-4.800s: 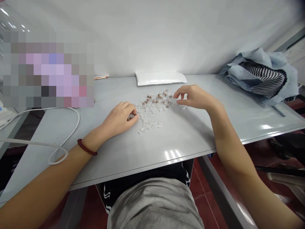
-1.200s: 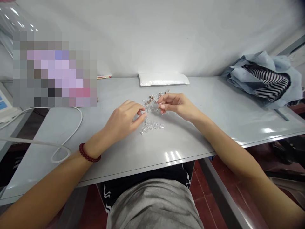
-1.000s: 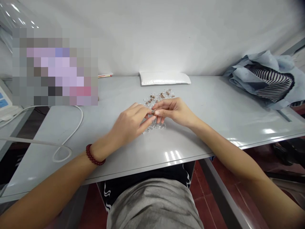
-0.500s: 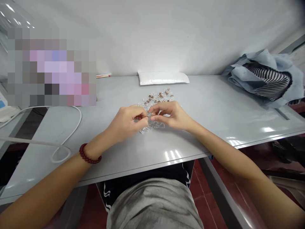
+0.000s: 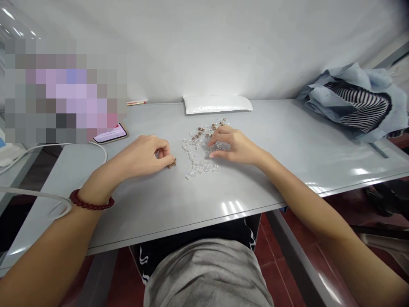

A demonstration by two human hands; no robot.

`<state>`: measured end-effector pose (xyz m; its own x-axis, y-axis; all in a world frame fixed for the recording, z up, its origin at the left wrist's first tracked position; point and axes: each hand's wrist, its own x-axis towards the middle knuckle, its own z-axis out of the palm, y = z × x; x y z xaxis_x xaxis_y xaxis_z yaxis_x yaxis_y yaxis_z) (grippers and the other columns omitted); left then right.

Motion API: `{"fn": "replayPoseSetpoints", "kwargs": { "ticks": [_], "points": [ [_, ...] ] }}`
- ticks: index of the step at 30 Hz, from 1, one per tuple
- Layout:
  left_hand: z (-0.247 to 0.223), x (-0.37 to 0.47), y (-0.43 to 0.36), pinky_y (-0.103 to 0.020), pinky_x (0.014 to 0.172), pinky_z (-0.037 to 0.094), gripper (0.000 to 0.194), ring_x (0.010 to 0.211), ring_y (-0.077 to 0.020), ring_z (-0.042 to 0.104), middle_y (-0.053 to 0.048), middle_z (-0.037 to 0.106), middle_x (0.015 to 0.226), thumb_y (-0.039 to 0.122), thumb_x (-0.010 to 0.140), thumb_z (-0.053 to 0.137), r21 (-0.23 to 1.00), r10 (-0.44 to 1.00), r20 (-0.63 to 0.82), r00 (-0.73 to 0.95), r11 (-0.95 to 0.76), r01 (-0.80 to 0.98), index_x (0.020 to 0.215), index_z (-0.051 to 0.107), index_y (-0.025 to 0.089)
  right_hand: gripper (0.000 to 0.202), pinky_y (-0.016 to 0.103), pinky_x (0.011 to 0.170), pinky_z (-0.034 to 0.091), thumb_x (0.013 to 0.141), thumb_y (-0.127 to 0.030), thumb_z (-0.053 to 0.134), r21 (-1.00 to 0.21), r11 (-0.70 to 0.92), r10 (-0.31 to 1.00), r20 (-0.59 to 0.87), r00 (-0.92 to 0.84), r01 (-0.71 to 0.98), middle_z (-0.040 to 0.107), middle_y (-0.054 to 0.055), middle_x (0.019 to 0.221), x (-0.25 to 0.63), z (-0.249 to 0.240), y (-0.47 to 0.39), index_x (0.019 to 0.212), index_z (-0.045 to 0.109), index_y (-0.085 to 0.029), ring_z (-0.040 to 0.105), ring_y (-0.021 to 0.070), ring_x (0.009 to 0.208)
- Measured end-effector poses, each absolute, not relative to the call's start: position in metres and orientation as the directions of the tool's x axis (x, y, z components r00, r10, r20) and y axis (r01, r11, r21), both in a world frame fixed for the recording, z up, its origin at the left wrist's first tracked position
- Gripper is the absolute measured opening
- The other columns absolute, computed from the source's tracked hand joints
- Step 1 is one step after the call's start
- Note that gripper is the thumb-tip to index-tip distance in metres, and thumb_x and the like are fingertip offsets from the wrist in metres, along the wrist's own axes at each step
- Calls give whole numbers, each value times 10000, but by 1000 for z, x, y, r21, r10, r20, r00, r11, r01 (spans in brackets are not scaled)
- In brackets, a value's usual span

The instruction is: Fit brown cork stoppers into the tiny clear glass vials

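Observation:
My left hand rests low over the table with its thumb and fingertips pinched together. Small brown pieces show right at those fingertips; how many are between the fingers is hidden. My right hand hovers over the right side of a loose spread of small clear plastic pieces, thumb and fingers apart. Its fingers cover part of the spread. Several clear pieces with brown ends lie at the far side, beyond my right fingertips.
A white padded packet lies against the wall. At left, a phone sits partly under a blurred patch, near a white cable. A light blue cloth bag with striped lining stands at right. The grey table's front edge runs before me.
Both hands were together over the clear pieces, fingertips meeting. My left hand has moved left to the brown pieces; my right hand has shifted slightly right, with its fingers parted. The phone now shows.

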<state>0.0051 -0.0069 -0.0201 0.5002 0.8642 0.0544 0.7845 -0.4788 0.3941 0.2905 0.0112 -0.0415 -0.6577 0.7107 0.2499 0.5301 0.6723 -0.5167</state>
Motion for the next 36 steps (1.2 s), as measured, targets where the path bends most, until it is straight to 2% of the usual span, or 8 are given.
{"fn": "replayPoseSetpoints", "kwargs": {
  "ticks": [4, 8, 11, 15, 18, 25, 29, 36],
  "points": [
    [-21, 8, -6, -296, 498, 395, 122, 537, -167, 556, -4, 663, 630, 238, 815, 535, 423, 889, 61, 454, -435, 795, 719, 610, 224, 226, 342, 799, 427, 891, -397, 646, -555, 639, 755, 318, -574, 533, 609, 73, 937, 291, -37, 12, 917, 693, -177, 559, 211, 900],
    [-31, 15, -8, -320, 637, 467, 155, 694, -199, 624, -14, 682, 729, 281, 887, 481, 447, 845, 24, 535, -487, 750, 804, 598, 221, 158, 328, 748, 429, 898, -302, 609, -576, 605, 789, 337, -514, 550, 649, 82, 956, 286, -34, 21, 885, 687, -165, 592, 196, 860],
    [-43, 23, -13, -342, 727, 478, 159, 837, -226, 615, -48, 659, 857, 333, 897, 503, 354, 825, 91, 558, -551, 756, 829, 568, 204, 125, 329, 751, 428, 879, -242, 587, -557, 593, 799, 319, -510, 581, 662, 81, 965, 276, -32, 36, 903, 684, -167, 592, 191, 854],
    [-54, 33, -18, -351, 700, 449, 198, 814, -231, 591, -69, 614, 846, 270, 940, 426, 161, 808, 165, 566, -589, 792, 803, 538, 182, 140, 338, 768, 432, 822, -162, 602, -497, 607, 785, 252, -566, 620, 674, 73, 970, 260, -30, 59, 923, 698, -169, 587, 194, 854],
    [-57, 36, -18, -334, 647, 415, 241, 793, -227, 593, -69, 624, 822, 246, 963, 398, 105, 809, 177, 561, -582, 806, 793, 554, 176, 151, 355, 794, 435, 798, -144, 631, -450, 656, 732, 186, -655, 605, 696, 69, 967, 247, -28, 71, 919, 717, -174, 592, 211, 887],
    [-54, 32, -13, -299, 579, 337, 347, 669, -182, 559, -36, 630, 737, 346, 992, 434, 215, 853, 174, 493, -521, 826, 710, 550, 179, 267, 373, 793, 450, 827, -81, 559, -428, 663, 693, 41, -719, 614, 711, 97, 1011, 234, -22, 74, 987, 758, -159, 594, 211, 874],
    [-52, 32, -13, -292, 556, 302, 374, 606, -164, 505, -19, 589, 675, 350, 981, 445, 266, 873, 191, 448, -485, 833, 652, 512, 185, 359, 393, 853, 430, 786, -25, 517, -411, 721, 628, 45, -777, 559, 705, 69, 1033, 238, -20, 71, 968, 773, -198, 574, 210, 920],
    [-50, 32, -13, -288, 529, 286, 395, 557, -154, 465, -9, 556, 623, 361, 967, 454, 296, 882, 200, 426, -469, 832, 610, 456, 193, 210, 385, 843, 437, 799, -116, 607, -444, 740, 590, 67, -805, 505, 672, 92, 1048, 240, -28, 69, 904, 776, -184, 549, 234, 990]
  ]
}}
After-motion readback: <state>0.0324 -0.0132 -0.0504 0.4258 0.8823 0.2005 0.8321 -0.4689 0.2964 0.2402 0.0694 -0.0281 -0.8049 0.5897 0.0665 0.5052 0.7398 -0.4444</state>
